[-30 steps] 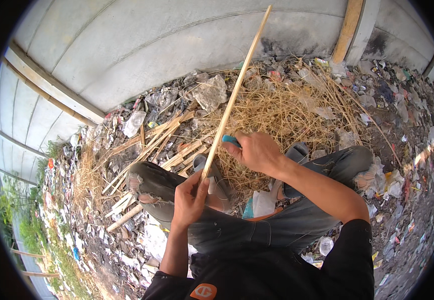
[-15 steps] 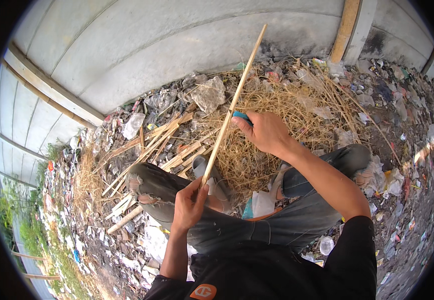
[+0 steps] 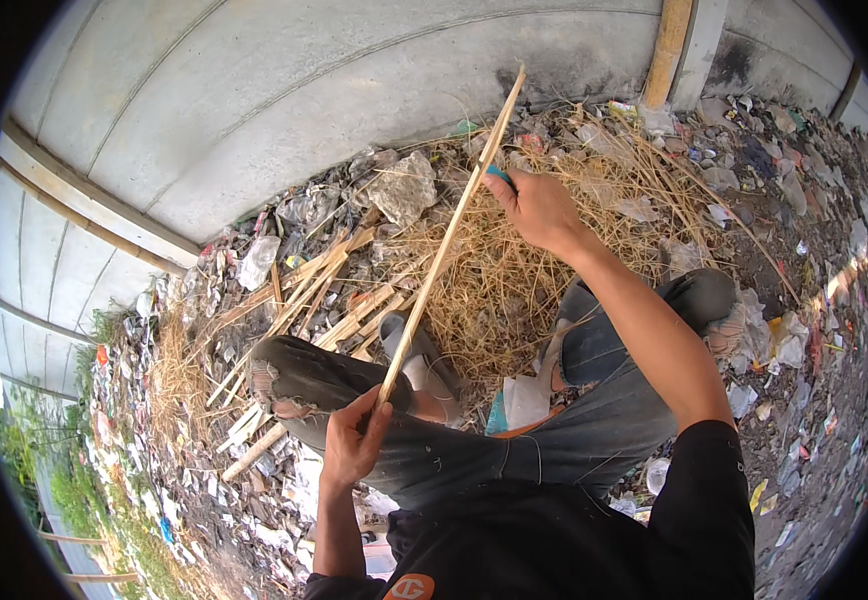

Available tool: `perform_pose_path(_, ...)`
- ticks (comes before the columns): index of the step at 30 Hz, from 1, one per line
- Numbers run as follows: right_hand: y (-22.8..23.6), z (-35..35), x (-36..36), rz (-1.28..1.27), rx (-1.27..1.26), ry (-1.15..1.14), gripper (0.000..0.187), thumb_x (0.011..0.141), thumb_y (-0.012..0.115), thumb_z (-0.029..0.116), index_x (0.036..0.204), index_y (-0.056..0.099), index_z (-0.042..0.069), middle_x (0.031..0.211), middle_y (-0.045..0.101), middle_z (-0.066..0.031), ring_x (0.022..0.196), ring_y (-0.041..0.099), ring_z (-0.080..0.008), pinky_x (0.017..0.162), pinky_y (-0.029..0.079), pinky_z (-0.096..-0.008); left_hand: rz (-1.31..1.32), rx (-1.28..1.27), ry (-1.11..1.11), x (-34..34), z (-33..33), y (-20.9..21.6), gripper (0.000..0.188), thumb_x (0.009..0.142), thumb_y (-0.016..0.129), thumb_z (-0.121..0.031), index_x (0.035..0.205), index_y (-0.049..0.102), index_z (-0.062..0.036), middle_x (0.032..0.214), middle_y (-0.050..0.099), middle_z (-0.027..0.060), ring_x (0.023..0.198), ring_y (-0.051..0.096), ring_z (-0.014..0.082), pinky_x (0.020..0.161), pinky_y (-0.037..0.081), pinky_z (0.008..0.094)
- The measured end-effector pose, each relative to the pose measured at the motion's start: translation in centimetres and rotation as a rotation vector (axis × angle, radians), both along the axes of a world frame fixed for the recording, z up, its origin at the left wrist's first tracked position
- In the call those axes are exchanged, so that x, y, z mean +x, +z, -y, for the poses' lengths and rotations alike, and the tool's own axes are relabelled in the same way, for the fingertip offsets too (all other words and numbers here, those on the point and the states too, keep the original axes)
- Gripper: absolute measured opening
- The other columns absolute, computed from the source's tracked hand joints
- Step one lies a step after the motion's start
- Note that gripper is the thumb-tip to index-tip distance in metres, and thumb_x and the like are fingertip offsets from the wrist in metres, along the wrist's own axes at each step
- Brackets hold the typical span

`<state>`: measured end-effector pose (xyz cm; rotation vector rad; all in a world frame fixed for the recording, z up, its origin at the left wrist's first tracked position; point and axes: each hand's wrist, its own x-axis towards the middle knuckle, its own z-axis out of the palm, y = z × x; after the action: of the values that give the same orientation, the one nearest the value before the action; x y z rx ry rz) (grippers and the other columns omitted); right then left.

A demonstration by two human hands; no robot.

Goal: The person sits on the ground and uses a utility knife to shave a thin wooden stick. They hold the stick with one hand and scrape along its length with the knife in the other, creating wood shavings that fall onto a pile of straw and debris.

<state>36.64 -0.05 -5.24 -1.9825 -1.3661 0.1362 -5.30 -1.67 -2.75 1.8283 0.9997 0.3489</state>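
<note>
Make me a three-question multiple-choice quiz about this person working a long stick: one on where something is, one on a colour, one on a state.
1. Where does the left hand grip the bamboo strip?
A. its lower end
B. its middle
C. its top tip

2. What colour is the tool handle showing in the right hand?
A. red
B. teal
C. yellow

3. How does the strip stand?
A. flat on the ground
B. snapped in two
C. slanted, lifted off the ground

Answers:
1. A, the fingers close on the end near the knee.
2. B, a teal bit sticks out beside the fingers.
3. C, it rises from the lower hand toward the concrete wall.
</note>
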Motion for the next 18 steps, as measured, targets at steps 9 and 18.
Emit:
perform_pose_path(9, -1.7, 1.8, 14.2, -0.148, 0.153, -0.564, 0.081, 0.112, 0.035, 0.061, 0.066, 0.062, 0.000, 0.057, 0.057, -0.0165, 0.053, 0.057, -0.0314, 0.056, 0.045, -0.0513, 0.060, -0.229, -0.061, -7.0, -0.3, -0.7, 0.044, 0.103, 0.068, -0.030, 0.129, 0.071, 0.0059, 0.068, 0.050, -0.0093, 0.056, 0.038, -0.0003, 0.052, 0.026, 0.0216)
perform_pose_path(18, 1.3, 0.7, 1.2, 0.019, -0.100, -0.043, 0.065, 0.109, 0.047, 0.055, 0.080, 0.067, 0.000, 0.058, 0.062, -0.0140, 0.053, 0.063, -0.0334, 0.052, 0.049, -0.0481, 0.370, -0.414, 0.102, -0.7, -1.0, -2.7, 0.043, 0.115, 0.049, -0.032, 0.128, 0.063, 0.0061, 0.064, 0.035, -0.0093, 0.053, 0.031, 0.0018, 0.048, 0.025, 0.0226)
